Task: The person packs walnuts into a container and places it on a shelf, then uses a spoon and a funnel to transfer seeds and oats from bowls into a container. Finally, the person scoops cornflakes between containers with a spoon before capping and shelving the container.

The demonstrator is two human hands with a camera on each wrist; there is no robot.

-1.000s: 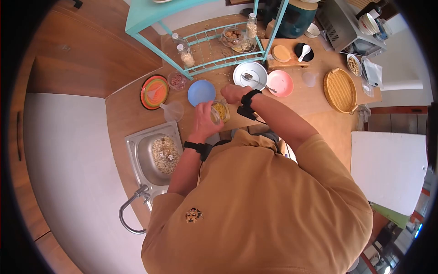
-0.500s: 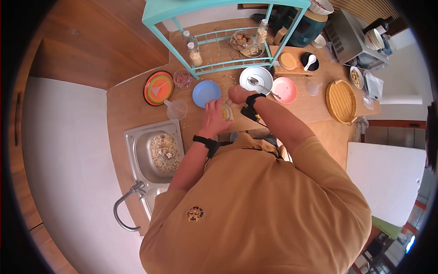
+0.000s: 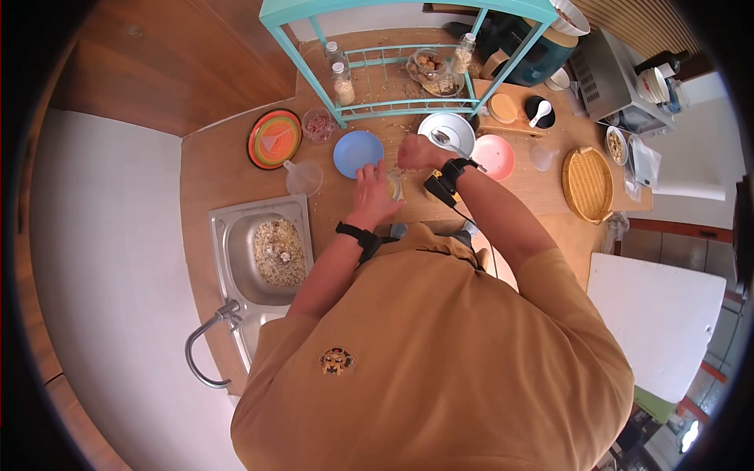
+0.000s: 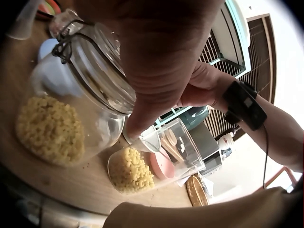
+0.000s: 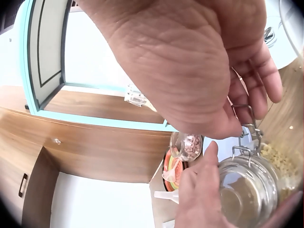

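Note:
A clip-top glass jar (image 4: 50, 128) with small yellow macaroni inside stands on the counter in front of the person. My left hand (image 3: 375, 195) holds its glass lid (image 5: 240, 190) from above, fingers on one side and thumb on the other. At the jar's wire clasp (image 5: 256, 131), my right hand (image 3: 419, 153) pinches the wire between thumb and fingers. Beside the jar, a clear container (image 4: 130, 171) holds more macaroni; in the head view the right wrist partly hides it. A blue bowl (image 3: 358, 155) sits just beyond the left hand.
Behind the bowls stands a turquoise rack (image 3: 408, 114) with bottles. A white bowl (image 3: 455, 129) with a spoon and a pink bowl (image 3: 493, 157) are to the right, near a wicker tray (image 3: 587, 184). Left are a funnel (image 3: 302, 179) and a sink (image 3: 236, 259).
One second ago the lid was tilted up in the left hand; now it lies down on the jar's mouth. The right hand has come close to the jar's clasp. The head view has shifted slightly.

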